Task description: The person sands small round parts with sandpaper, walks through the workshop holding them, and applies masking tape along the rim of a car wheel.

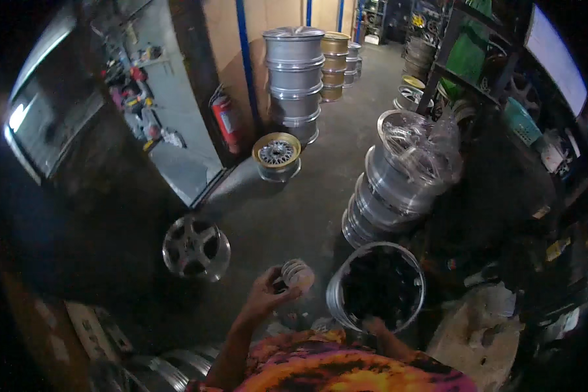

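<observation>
Orange-and-purple shirt (346,374) spans the lower edge. Beyond it sits a large silver wheel barrel (334,304); the right hand (375,325) is at its near rim, grip unclear. Left of the barrel, the left hand (266,294) curls thumb and fingers around a small, pale ribbed piece (296,274).

Dim grey floor (277,219), tan wall (274,13)

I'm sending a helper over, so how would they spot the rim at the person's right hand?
Find the tall stack of silver wheels on the right, topped with clear plastic wrap. Just closer to the wearer is the silver rim, with the right hand at its near edge. Its deep, dark hollow faces the camera, while the stack's top wheel shows spokes.
</observation>
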The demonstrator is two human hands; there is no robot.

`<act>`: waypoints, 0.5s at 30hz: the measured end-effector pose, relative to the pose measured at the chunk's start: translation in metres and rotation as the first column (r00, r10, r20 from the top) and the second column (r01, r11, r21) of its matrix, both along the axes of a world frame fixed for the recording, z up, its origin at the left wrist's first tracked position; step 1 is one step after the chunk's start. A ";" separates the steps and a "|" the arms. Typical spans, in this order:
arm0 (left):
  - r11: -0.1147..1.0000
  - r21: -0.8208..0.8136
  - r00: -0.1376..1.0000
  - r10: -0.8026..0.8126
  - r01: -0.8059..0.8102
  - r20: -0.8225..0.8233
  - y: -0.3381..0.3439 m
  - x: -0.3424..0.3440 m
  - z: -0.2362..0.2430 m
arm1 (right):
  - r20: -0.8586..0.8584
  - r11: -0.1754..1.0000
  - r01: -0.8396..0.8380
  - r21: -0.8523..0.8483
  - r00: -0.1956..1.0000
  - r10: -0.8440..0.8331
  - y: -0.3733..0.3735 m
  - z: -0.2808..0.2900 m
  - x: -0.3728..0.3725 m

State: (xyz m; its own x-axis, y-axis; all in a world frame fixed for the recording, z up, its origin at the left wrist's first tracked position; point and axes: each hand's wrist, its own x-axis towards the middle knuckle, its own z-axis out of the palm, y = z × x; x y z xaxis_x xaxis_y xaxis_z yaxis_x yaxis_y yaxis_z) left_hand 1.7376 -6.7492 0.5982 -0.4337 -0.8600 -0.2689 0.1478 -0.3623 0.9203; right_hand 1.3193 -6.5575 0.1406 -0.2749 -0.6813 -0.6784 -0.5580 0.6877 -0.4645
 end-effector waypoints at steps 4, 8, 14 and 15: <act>0.972 -0.220 0.993 -0.054 0.076 0.106 -0.153 -0.032 0.037 | 0.119 0.987 -0.040 0.154 0.993 0.021 -0.031 0.009 0.009; 0.971 -0.207 0.990 -0.104 0.121 0.093 -0.298 -0.087 0.033 | 0.130 0.984 0.015 0.177 0.991 -0.039 -0.147 0.002 -0.014; 0.968 -0.182 0.974 -0.143 0.174 0.173 -0.471 -0.182 0.028 | 0.070 0.990 -0.088 -0.114 0.993 0.096 -0.454 0.024 -0.067; 0.968 -0.171 0.975 -0.153 0.181 0.163 -0.498 -0.195 0.031 | 0.063 0.977 -0.109 -0.184 0.990 0.122 -0.517 0.037 -0.071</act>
